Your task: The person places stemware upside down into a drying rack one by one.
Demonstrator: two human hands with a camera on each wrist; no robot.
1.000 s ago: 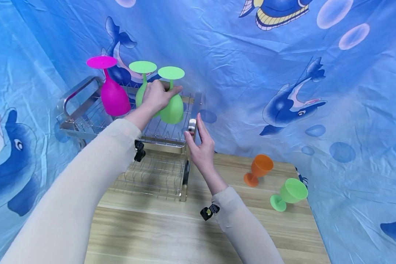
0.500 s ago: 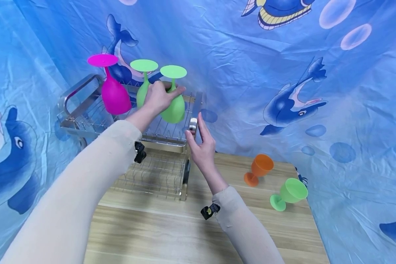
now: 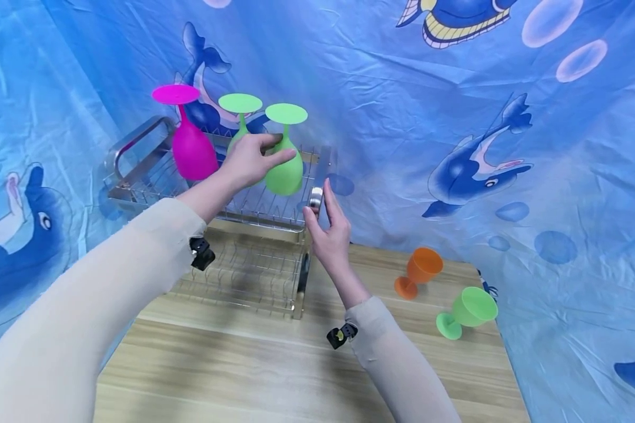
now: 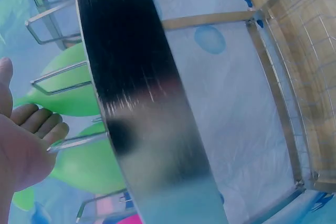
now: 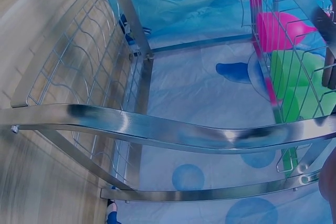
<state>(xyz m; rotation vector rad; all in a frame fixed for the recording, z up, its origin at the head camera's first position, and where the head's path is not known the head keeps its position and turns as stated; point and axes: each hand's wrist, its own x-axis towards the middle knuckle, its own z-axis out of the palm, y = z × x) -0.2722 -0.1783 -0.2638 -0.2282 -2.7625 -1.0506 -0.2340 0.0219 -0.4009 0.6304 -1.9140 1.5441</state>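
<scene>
Upside down on the top tier of a metal dish rack stand a magenta goblet and two green goblets, the right one and the middle one. My left hand is between the two green goblets, its fingers loose and its thumb in front of the right goblet's bowl. In the left wrist view the relaxed fingers lie beside the green bowls. My right hand holds the rack's right-end handle between thumb and fingers. The middle goblet's bowl is mostly hidden behind my left hand.
To the right on the wooden table stand an orange goblet and another green goblet, both upright. The rack's lower wire tier is under the goblets. A blue dolphin-print curtain surrounds the table.
My left hand has loosened from the right green goblet and shifted slightly, its forearm swinging left and lower. The right hand stays at the rack handle. The head view has shifted a little.
</scene>
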